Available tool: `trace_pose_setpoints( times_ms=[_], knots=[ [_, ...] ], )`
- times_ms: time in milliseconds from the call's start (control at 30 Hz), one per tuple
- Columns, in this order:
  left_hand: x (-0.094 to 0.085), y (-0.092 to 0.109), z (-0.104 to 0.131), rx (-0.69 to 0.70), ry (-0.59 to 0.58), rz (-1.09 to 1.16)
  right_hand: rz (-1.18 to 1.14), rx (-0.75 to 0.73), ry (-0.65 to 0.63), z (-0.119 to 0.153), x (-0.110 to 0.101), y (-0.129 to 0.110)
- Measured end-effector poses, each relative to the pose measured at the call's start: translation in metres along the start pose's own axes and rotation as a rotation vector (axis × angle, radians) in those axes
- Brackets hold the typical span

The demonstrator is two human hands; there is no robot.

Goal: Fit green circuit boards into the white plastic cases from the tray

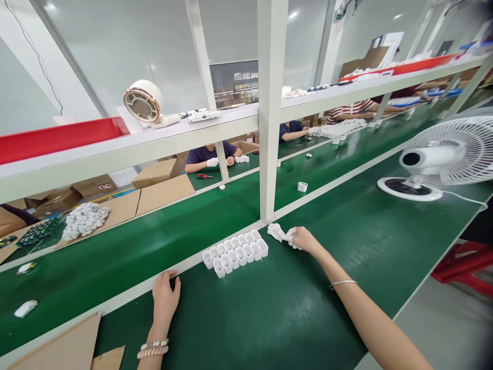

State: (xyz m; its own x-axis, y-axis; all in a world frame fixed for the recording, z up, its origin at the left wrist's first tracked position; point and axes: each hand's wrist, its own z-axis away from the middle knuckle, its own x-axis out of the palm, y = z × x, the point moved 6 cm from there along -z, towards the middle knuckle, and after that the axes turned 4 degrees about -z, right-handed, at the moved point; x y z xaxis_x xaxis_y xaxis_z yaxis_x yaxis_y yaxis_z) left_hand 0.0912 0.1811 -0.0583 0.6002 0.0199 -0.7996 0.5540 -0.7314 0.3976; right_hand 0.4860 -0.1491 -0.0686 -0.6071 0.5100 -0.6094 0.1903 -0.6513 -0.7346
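Note:
My right hand (302,240) is closed on a crumpled white cloth, perhaps a glove (276,232), just above the green worktable (262,318). Part of the cloth bunches around the fingertips. To the left of it, several small white open-topped plastic cups (242,257) stand in two slanting rows by the table's edge rail. My left hand (165,295) rests near that rail, to the left of the cups. Its thumb is apart from the bent fingers, and nothing shows in it.
Beyond the rail runs a green conveyor belt (173,228) carrying a white cup (302,186) and small parts. A shelf post (269,118) rises behind the cups. A white fan (427,159) stands at right, cardboard (61,344) lies lower left. Co-workers sit across the belt.

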Motion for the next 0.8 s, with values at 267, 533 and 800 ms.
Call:
trace_pose_setpoints(
  times_ms=[267, 533, 800],
  knots=[
    [-0.0006, 0.0008, 0.0006, -0.002, 0.005, 0.003, 0.020, -0.016, 0.004, 0.0043, -0.0030, -0.0022],
    [-0.0024, 0.0028, 0.0008, -0.012, 0.007, 0.014, 0.030, -0.016, 0.026, 0.0044, -0.0047, -0.0044],
    [-0.0021, 0.0019, 0.0003, -0.008, 0.012, 0.016, 0.034, -0.014, 0.016, 0.0060, -0.0052, -0.0038]
  ],
)
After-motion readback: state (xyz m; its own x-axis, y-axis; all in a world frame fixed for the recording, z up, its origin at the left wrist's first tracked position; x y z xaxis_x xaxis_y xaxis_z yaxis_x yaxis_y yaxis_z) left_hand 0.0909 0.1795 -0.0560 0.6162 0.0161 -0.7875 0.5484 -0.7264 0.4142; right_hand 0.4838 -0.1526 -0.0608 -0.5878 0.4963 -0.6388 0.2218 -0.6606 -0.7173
